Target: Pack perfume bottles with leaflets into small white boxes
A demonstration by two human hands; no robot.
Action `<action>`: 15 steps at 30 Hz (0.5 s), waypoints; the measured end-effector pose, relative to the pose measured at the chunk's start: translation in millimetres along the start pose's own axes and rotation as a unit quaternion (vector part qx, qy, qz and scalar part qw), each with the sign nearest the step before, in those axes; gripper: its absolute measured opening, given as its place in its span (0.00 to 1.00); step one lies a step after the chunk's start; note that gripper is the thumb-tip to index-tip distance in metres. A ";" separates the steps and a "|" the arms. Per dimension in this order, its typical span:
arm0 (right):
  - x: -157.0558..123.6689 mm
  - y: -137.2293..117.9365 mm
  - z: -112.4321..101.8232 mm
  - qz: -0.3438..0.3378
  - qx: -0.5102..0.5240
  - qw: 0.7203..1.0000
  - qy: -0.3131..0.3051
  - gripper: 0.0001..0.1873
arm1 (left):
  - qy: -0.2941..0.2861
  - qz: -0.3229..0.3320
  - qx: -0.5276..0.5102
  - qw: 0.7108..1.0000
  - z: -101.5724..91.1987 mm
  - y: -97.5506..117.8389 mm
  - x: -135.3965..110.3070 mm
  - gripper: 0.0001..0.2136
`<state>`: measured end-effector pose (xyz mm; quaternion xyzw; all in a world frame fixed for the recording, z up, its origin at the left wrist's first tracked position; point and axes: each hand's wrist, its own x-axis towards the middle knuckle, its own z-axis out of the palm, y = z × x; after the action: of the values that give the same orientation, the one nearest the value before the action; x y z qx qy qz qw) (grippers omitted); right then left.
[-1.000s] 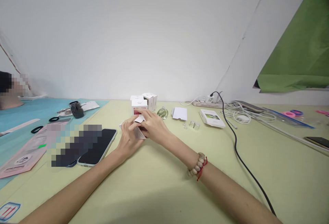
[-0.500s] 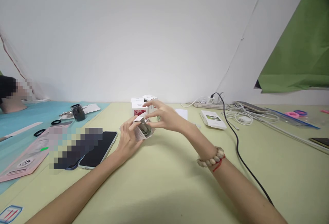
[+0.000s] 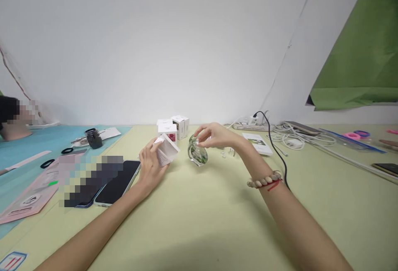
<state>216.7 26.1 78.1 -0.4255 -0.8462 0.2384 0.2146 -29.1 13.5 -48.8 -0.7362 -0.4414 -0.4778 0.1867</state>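
Left hand [image 3: 151,167], left of frame centre, grips a tilted white carton [image 3: 169,151]; right hand [image 3: 215,135], right of centre, pinches the top of a green-and-clear bottle [image 3: 198,156], at frame centre and just right of the carton, base contact with the table [image 3: 214,213] not determinable. White boxes [image 3: 167,129] stand just behind the carton; a phone [image 3: 116,184] lies centre-left, a flat box [image 3: 258,145] and white cables [image 3: 292,140] centre-right.

L grip [image 3: 151,165] curled, R grip [image 3: 215,135] pinching w/ wrist [image 3: 239,141] bent; L forearm [image 3: 105,221] angled fwd.
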 end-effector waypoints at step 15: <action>11.9 39.0 16.5 0.091 -0.173 0.981 0.003 0.20 | -0.020 0.038 -0.006 0.999 -0.9 3.3 -1.8 0.30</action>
<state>225.0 52.7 44.1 -0.5318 -0.8320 0.1054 0.1175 -27.1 10.3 -49.4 -0.7633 -0.4137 -0.4578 0.1912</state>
